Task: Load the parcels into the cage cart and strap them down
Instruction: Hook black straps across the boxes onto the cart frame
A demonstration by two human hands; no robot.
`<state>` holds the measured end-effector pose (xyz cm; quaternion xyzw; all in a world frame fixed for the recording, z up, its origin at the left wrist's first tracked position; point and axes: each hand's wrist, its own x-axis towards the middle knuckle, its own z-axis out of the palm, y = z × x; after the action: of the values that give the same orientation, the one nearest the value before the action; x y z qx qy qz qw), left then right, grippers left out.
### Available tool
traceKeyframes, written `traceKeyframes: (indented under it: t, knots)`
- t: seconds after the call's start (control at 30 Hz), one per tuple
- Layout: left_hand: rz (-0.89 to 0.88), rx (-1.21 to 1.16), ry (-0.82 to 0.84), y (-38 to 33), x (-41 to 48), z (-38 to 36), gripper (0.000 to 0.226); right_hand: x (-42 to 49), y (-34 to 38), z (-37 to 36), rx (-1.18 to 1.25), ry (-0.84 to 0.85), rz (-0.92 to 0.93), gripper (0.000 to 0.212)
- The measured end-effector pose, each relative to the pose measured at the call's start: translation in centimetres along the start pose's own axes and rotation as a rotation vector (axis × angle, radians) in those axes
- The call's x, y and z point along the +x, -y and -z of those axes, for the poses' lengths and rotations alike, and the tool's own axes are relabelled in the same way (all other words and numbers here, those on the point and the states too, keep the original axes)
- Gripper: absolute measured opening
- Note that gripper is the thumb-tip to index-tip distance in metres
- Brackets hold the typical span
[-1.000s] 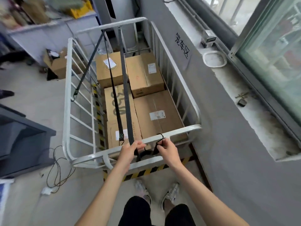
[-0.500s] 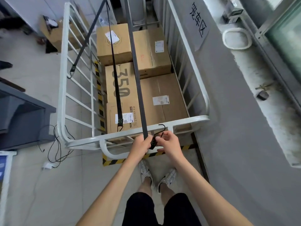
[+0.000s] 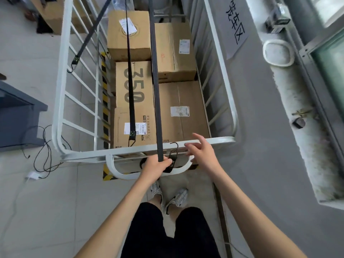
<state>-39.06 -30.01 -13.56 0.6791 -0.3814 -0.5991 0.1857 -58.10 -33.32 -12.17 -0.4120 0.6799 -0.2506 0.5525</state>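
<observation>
White cage cart, brown cardboard parcels, black straps, yellow-and-black striped floor tape, grey floor.

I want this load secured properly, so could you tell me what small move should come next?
Probably check the hook sits fully over the near rail, then ease the left hand off the wide strap. The right hand is open beside the hook.

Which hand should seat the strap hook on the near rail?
Probably right. The right hand is open and free beside the hook at the near rail, while the left hand is closed on the strap, holding tension.
</observation>
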Motion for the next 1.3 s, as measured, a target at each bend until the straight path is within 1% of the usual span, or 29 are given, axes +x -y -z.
traceKeyframes:
  t: [0.1, 0.17, 0.23, 0.33, 0.47, 0.57, 0.67, 0.8, 0.87, 0.93, 1.0, 1.03, 1.17, 1.3]
  knots:
    - [0.084, -0.073, 0.031, 0.6, 0.2, -0.1, 0.018, 2.3, 1.6, 1.9, -0.022, -0.022, 0.026, 0.046]
    - [0.149, -0.106, 0.047, 0.9, 0.1, -0.4, 0.014, 3.5, 2.4, 2.7, -0.06, -0.012, 0.039, 0.044]
    - [0.181, -0.1, 0.03, 1.2, -0.2, -0.8, 0.015, 4.6, 3.1, 3.1, -0.104, 0.017, 0.059, 0.041]
    - [0.23, -0.099, -0.015, 1.1, 0.1, -1.8, 0.017, 6.9, 3.8, 3.6, -0.153, 0.102, 0.066, 0.035]
    - [0.316, -0.033, -0.079, -0.2, 1.4, -3.4, 0.016, 10.7, 4.6, 3.9, -0.188, 0.224, 0.055, 0.029]
    - [0.385, -0.054, -0.07, -1.2, 2.2, -5.1, 0.011, 13.5, 5.0, 4.4, -0.231, 0.321, 0.067, 0.028]
    - [0.447, -0.056, -0.104, -1.8, 3.2, -6.8, 0.013, 15.7, 5.1, 4.9, -0.272, 0.407, 0.074, 0.028]
    - [0.523, -0.042, -0.151, -1.5, 4.4, -7.7, 0.024, 18.3, 4.6, 5.0, -0.34, 0.499, 0.065, 0.028]
    - [0.555, -0.053, -0.16, -1.3, 4.4, -7.7, 0.02, 19.3, 4.3, 4.8, -0.367, 0.542, 0.063, 0.028]
    - [0.579, -0.05, -0.145, -0.9, 4.1, -7.9, 0.004, 19.9, 4.0, 4.4, -0.39, 0.577, 0.057, 0.028]
    - [0.596, -0.062, -0.146, -0.4, 3.7, -8.1, 0.02, 20.5, 3.7, 3.9, -0.415, 0.614, 0.058, 0.027]
    - [0.609, -0.069, -0.156, -0.2, 3.6, -8.0, 0.024, 20.7, 3.6, 3.6, -0.428, 0.63, 0.057, 0.027]
    - [0.64, -0.087, -0.198, 0.1, 3.5, -7.4, 0.027, 21.3, 3.2, 2.4, -0.462, 0.681, 0.059, 0.027]
    - [0.619, -0.083, -0.229, 0.3, 3.9, -7.1, 0.031, 21.6, 2.5, 1.5, -0.51, 0.709, 0.056, 0.026]
